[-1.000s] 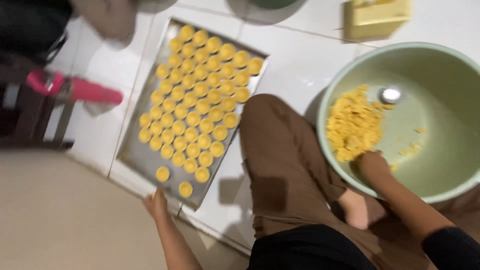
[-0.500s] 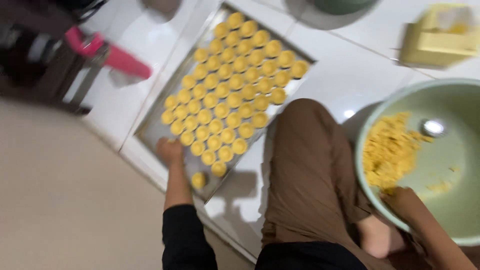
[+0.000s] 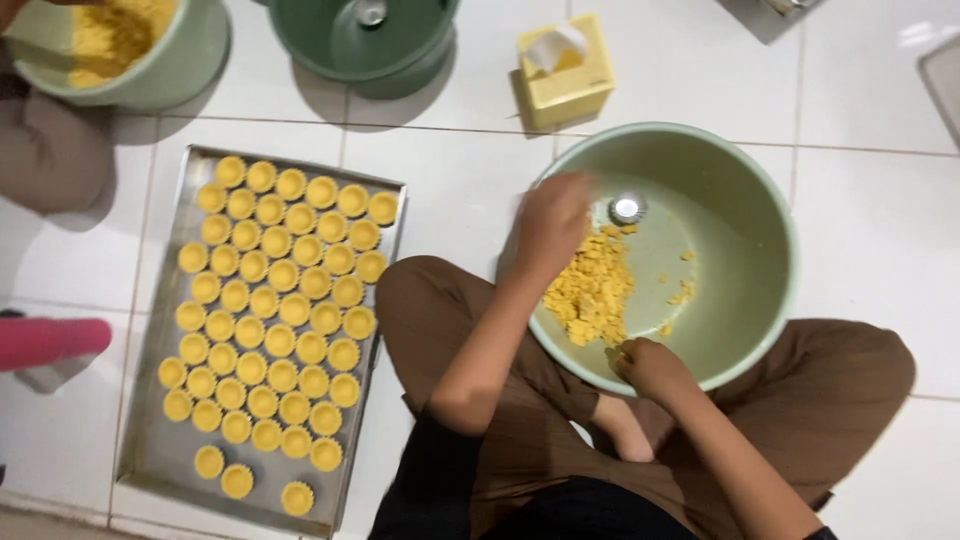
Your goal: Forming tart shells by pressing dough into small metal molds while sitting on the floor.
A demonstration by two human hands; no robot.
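Our left hand (image 3: pixel 550 222) is over the near rim of the pale green bowl (image 3: pixel 765 215), blurred, with the fingers loosely curled; we cannot tell whether they are closed on anything. Just beyond its fingertips, on the bowl's floor, lies a small fluted metal mould (image 3: pixel 626 208). Below and to the right of this hand sits the heap of yellow crumbly dough (image 3: pixel 592 290), spread across the bowl's bottom.

Our right hand (image 3: pixel 650 366) rests at the bowl's nearest edge, its fingers bunched together and touching the lower fringe of the dough; whether it pinches a piece we cannot tell. The bowl stands on the white tiled floor between our knees, in brown trousers.

Well to the left of our left hand lies a metal baking tray (image 3: pixel 150 455), filled with rows of small yellow tart shells (image 3: pixel 280 305). Beyond that hand, past the bowl's far rim, stands a square yellow tissue box (image 3: pixel 570 85) with a white tissue poking out of its top. Further left of the box are a dark green bowl (image 3: pixel 330 45) and another pale green bowl (image 3: pixel 170 70) holding more dough. A pink object (image 3: pixel 50 340) lies far to the left of the tray.
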